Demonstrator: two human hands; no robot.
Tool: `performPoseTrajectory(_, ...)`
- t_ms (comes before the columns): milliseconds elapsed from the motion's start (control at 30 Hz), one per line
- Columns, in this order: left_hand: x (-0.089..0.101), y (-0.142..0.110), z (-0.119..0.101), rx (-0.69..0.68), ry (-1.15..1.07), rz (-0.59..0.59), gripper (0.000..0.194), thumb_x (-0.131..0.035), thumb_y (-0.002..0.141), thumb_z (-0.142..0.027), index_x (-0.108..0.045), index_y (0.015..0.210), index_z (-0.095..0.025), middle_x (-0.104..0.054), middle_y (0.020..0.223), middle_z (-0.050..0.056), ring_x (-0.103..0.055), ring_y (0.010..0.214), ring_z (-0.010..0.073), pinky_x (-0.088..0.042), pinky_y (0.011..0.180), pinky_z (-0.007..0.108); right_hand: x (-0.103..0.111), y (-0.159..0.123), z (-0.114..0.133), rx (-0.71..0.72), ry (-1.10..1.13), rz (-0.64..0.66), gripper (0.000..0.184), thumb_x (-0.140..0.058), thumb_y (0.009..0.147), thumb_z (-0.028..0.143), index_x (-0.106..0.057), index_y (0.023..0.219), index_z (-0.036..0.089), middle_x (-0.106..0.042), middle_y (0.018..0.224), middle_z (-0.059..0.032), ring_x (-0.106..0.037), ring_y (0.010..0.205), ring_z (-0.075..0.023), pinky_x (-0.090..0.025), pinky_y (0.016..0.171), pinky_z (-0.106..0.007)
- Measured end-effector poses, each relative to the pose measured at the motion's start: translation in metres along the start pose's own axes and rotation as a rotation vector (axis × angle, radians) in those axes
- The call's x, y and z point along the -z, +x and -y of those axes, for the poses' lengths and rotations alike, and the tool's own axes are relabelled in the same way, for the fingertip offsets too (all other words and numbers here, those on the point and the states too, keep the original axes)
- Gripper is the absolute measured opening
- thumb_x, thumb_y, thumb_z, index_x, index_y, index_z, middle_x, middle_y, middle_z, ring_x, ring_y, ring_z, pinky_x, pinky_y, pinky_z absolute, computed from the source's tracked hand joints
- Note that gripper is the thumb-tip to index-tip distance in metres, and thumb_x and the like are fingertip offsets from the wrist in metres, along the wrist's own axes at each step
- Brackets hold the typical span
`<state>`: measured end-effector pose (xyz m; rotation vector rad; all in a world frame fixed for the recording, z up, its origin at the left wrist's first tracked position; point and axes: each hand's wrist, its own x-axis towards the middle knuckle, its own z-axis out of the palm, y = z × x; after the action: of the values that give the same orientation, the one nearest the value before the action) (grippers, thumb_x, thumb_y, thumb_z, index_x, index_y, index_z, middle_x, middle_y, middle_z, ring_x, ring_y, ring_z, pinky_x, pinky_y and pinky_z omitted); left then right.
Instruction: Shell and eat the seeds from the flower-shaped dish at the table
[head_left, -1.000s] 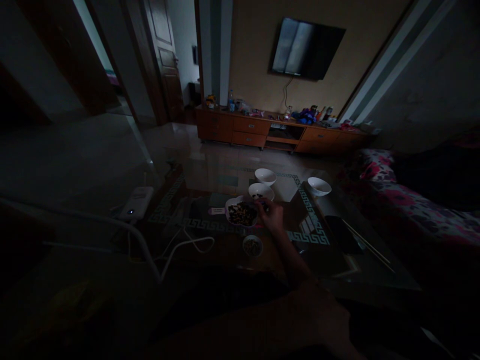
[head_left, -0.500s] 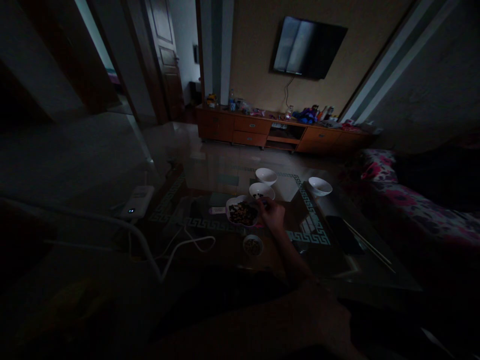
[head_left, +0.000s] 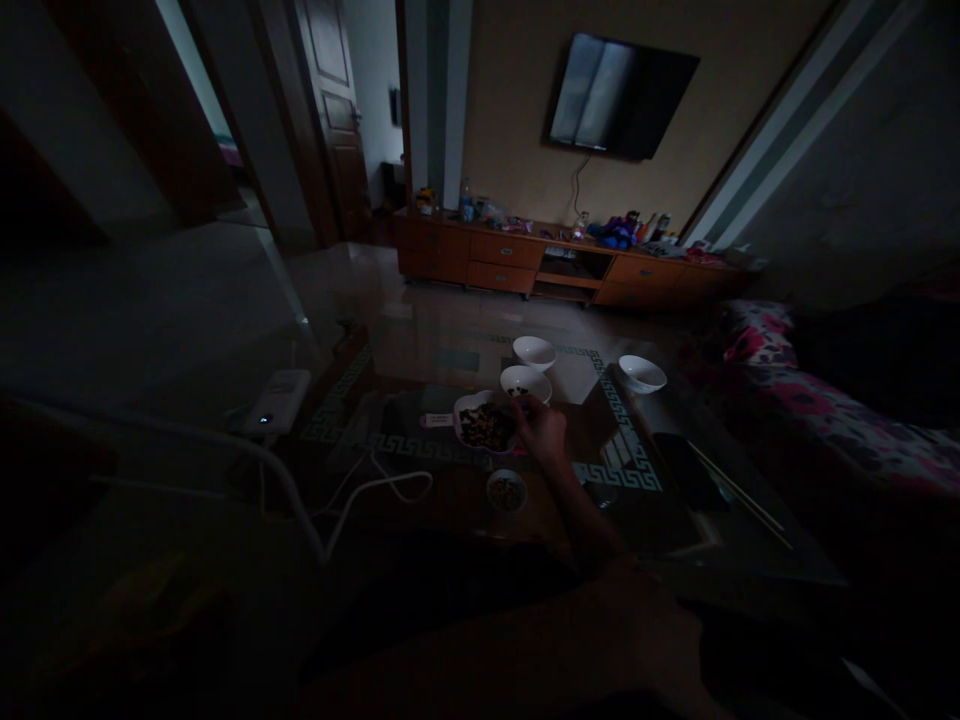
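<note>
Over the plate, the outstretched right hand curls, grip unclear.

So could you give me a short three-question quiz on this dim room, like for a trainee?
1. True or false: the right hand is at the edge of the plate of dark food.
2. How many white bowls stand beyond the plate? A) one B) three C) five
3. What lies right of the phone, near the table's edge?

Key:
1. True.
2. B: the near bowl, the far bowl, the right bowl.
3. Chopsticks.
</note>
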<state>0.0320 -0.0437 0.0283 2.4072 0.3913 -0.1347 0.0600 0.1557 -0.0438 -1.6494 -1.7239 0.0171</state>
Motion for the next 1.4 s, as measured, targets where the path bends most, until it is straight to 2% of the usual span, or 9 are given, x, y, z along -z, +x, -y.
performPoseTrajectory(133,-0.001,0.002,0.001,-0.004,0.013,0.015,0.046,-0.064,0.100,-0.056,-0.066,0.125,-0.018,-0.065,0.129,0.012,-0.064,0.114,0.0246,-0.057,0.100,0.048,0.003,0.000,0.000,-0.015,0.035,-0.027,0.041,-0.055,0.102,0.055,-0.081,0.104,0.023,-0.081,0.085,-0.0070,-0.074,0.073,-0.0230,-0.046,0.065,-0.028)
performPoseTrajectory(233,-0.001,0.006,0.002,0.001,0.039,0.056,0.054,-0.065,0.096,-0.066,-0.069,0.117,-0.017,-0.068,0.123,0.012,-0.064,0.114,0.0258,-0.055,0.104,0.051,0.005,0.001,0.000,-0.044,0.101,-0.055,0.043,-0.052,0.103,0.055,-0.080,0.103,0.022,-0.081,0.085,-0.0069,-0.075,0.075,-0.0237,-0.047,0.066,-0.028)
performPoseTrajectory(400,0.001,0.011,0.002,0.020,0.058,0.098,0.069,-0.066,0.083,-0.082,-0.072,0.106,-0.017,-0.071,0.118,0.014,-0.065,0.116,0.0310,-0.051,0.109,0.057,0.005,0.001,0.002,-0.017,0.096,0.014,0.034,-0.059,0.100,0.048,-0.081,0.102,0.023,-0.082,0.089,-0.0057,-0.077,0.079,-0.0238,-0.050,0.069,-0.028)
performPoseTrajectory(600,0.003,0.002,0.000,0.005,-0.014,0.047,0.050,-0.064,0.099,-0.059,-0.066,0.126,-0.017,-0.066,0.126,0.012,-0.064,0.113,0.0250,-0.057,0.100,0.049,0.009,0.000,0.009,0.005,0.011,0.101,0.030,-0.060,0.101,0.042,-0.082,0.107,0.023,-0.083,0.091,-0.0057,-0.077,0.081,-0.0225,-0.049,0.069,-0.026)
performPoseTrajectory(833,0.006,-0.006,-0.003,0.002,-0.064,0.041,0.046,-0.065,0.101,-0.054,-0.064,0.127,-0.017,-0.064,0.127,0.012,-0.064,0.111,0.0240,-0.058,0.097,0.047,0.011,0.000,0.011,0.005,-0.026,0.126,0.030,-0.059,0.102,0.042,-0.082,0.110,0.023,-0.084,0.097,-0.0063,-0.077,0.086,-0.0229,-0.048,0.072,-0.026)
performPoseTrajectory(1000,0.009,-0.008,-0.004,-0.001,-0.069,0.052,0.045,-0.065,0.101,-0.054,-0.064,0.127,-0.017,-0.064,0.126,0.012,-0.064,0.110,0.0238,-0.058,0.097,0.046,0.010,0.000,0.012,-0.010,-0.051,0.124,0.034,-0.056,0.102,0.044,-0.081,0.108,0.021,-0.082,0.090,-0.0073,-0.076,0.081,-0.0233,-0.046,0.068,-0.026)
performPoseTrajectory(1100,0.010,-0.007,-0.004,0.000,-0.063,0.059,0.045,-0.064,0.101,-0.054,-0.064,0.126,-0.017,-0.064,0.127,0.012,-0.064,0.111,0.0238,-0.058,0.098,0.047,0.011,0.001,0.009,-0.026,0.063,0.044,0.039,-0.053,0.102,0.048,-0.080,0.105,0.020,-0.082,0.089,-0.0073,-0.075,0.079,-0.0228,-0.048,0.070,-0.026)
performPoseTrajectory(1267,0.007,-0.005,-0.005,0.001,-0.040,0.069,0.046,-0.065,0.100,-0.055,-0.065,0.126,-0.017,-0.065,0.127,0.012,-0.064,0.113,0.0244,-0.057,0.100,0.048,0.020,0.005,-0.003,-0.176,0.236,-0.272,0.053,-0.046,0.102,0.060,-0.078,0.104,0.018,-0.082,0.098,-0.0102,-0.075,0.085,-0.0228,-0.052,0.075,-0.028)
performPoseTrajectory(1400,0.005,-0.003,-0.006,-0.006,-0.014,0.068,0.046,-0.065,0.100,-0.055,-0.066,0.125,-0.017,-0.066,0.128,0.012,-0.064,0.114,0.0249,-0.057,0.102,0.049,0.026,0.008,-0.008,-0.268,0.282,-0.343,0.056,-0.048,0.100,0.066,-0.078,0.104,0.018,-0.081,0.095,-0.0103,-0.073,0.082,-0.0227,-0.052,0.074,-0.029)
